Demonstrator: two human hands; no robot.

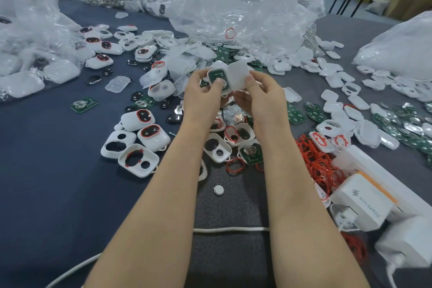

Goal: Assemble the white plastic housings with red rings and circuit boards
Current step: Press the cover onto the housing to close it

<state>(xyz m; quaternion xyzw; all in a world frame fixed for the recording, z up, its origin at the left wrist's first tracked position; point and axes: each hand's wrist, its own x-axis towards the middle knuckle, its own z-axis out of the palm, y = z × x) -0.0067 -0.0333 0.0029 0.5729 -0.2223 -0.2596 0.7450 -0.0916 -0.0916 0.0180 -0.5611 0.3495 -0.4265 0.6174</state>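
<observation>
Smooth, glossy white plastic on the held housing [209,73], around a green, matt-looking circuit board [215,75]. Frosted, translucent plastic for the cover [238,75] beside it. Dark, matt woven cloth over the table [46,159]. Thin, clear, crinkled film with bright glints for the plastic bags [233,7]. Rubbery, matt red in the heap of rings [313,163]. Shiny silver metal on the round discs [236,117]. Glossy black on the loose button lenses [93,79]. Satin white plastic on the charger [360,203]; brown cardboard for the boxes [397,0].

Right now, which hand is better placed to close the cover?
Probably right hand: it pinches the white cover beside the housing, which the left hand grips, thumb on the circuit board.
</observation>
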